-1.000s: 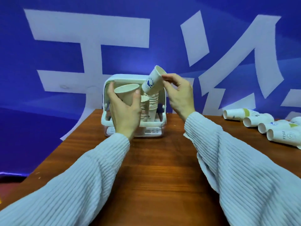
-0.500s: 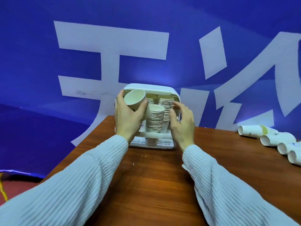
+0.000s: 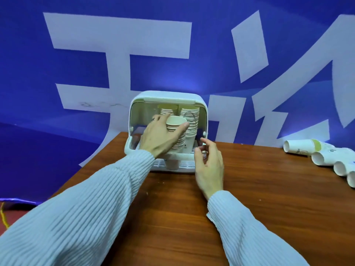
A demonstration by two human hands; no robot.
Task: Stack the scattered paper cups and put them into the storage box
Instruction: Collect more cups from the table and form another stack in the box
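A white storage box (image 3: pixel 203 110) stands open at the table's far edge, holding several stacks of paper cups. My left hand (image 3: pixel 160 136) reaches inside and grips the front stack of cups (image 3: pixel 175 125) near its top. Two taller stacks (image 3: pixel 190 117) stand behind it. In front of the box's right corner my right hand (image 3: pixel 208 162) hovers, fingers loosely curled, holding nothing. More paper cups (image 3: pixel 307 148) lie on their sides at the table's right edge.
The brown wooden table (image 3: pixel 269 198) runs from the box toward me. A blue banner with large white characters (image 3: pixel 119 54) hangs right behind the box. The table's left edge drops to a dark floor.
My left hand has set its cup onto the front stack in the box and now holds that stack. My right hand, which released its cup earlier, has drawn back from the box.
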